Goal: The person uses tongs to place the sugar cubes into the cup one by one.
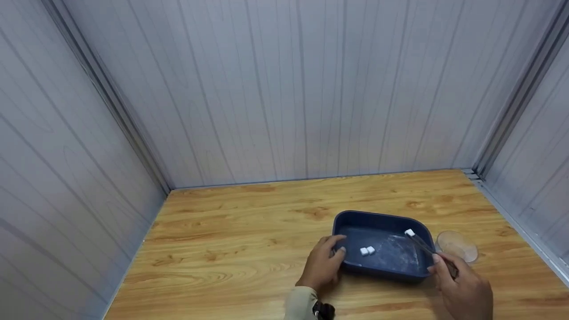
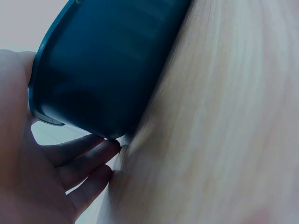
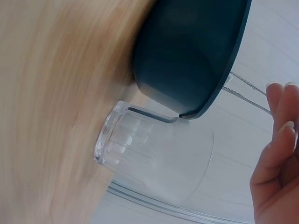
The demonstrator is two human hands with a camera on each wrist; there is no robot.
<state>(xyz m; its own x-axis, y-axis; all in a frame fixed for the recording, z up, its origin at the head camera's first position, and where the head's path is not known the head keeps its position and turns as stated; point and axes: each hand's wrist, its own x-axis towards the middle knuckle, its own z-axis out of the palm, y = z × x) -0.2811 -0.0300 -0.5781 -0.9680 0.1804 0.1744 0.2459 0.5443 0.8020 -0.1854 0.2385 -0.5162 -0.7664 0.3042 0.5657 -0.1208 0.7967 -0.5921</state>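
A dark blue rectangular tub (image 1: 382, 271) stands on the wooden table. My left hand (image 1: 322, 262) grips its left end, with fingertips over the rim and other fingers low against the outer wall in the left wrist view. Two white cubes (image 1: 367, 251), like sugar cubes, lie side by side on the tub's floor. In my right hand (image 1: 464, 284) I hold metal tweezers (image 1: 422, 244), reaching over the right rim. A third white cube (image 1: 409, 232) is at their tips, above the tub's right part. Beside the tub stands a clear glass (image 3: 163, 154), with whitish cubes visible low inside.
The wooden table (image 1: 222, 249) extends left of the tub. Pale panel walls (image 1: 275, 89) enclose it at the back and both sides. Whitish powdery marks (image 1: 398, 253) streak the tub's floor. The glass stands close to the tub's right end.
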